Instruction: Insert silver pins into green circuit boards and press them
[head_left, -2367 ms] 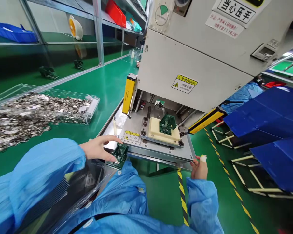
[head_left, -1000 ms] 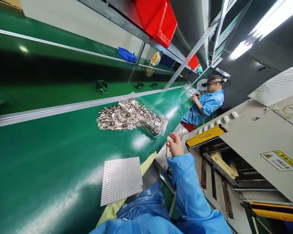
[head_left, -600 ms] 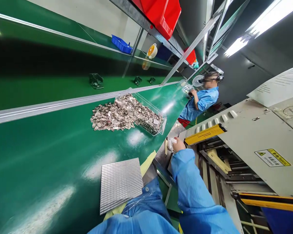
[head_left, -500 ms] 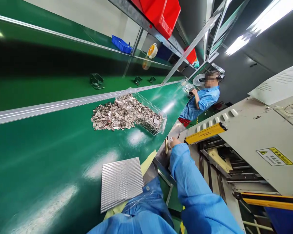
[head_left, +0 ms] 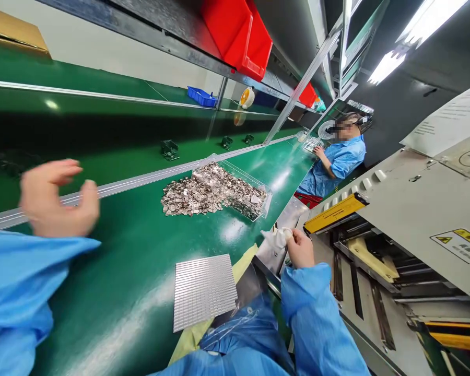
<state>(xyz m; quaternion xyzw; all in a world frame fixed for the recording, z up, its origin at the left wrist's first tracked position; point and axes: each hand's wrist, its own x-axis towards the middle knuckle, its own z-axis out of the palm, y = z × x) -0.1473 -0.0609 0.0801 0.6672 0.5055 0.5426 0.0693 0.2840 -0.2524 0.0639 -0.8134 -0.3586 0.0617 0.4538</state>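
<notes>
My left hand (head_left: 58,201) is raised over the left part of the green bench, fingers curved and apart, holding nothing. At the bench's front edge my right hand (head_left: 302,249) pinches a crumpled white cloth-like piece (head_left: 274,240); whether it is cloth or a glove I cannot tell. Close to my body lies a silvery plate of small metal pieces in rows (head_left: 204,287), with yellow sheet (head_left: 245,262) showing beneath it. Farther back, a heap of small metal pieces (head_left: 188,196) spreads out from a clear plastic tray (head_left: 267,201) tipped toward it.
A metal rail (head_left: 121,187) runs along the bench's back. Red bins (head_left: 238,39) hang overhead, and a blue tray (head_left: 201,96) sits on the rear ledge. A co-worker (head_left: 331,162) is at the far end. To my right stands a machine with a yellow bar (head_left: 337,212).
My left hand has come into view at the left. The right hand has turned and moved nearer, bringing the white piece into clearer view. The camera view has shifted slightly.
</notes>
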